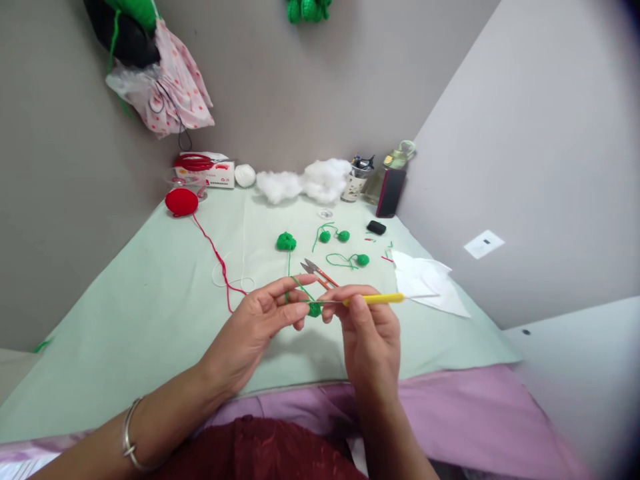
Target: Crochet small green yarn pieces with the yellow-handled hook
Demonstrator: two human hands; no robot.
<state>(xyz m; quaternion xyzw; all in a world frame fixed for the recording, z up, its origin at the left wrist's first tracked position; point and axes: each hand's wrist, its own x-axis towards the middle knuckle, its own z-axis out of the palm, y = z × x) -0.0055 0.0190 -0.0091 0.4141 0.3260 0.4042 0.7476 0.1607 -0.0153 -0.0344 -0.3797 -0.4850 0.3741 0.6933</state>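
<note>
Fingers of the left hand pinch a small green crochet piece, apparently by its edge; the right hand clasps a yellow-handled crochet hook.

Pale tbl has grn yarn, snips, wht fluff.

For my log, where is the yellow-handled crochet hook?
In the head view, right of centre, the hook is in the right hand, pointing toward the green crocheted piece.
</note>
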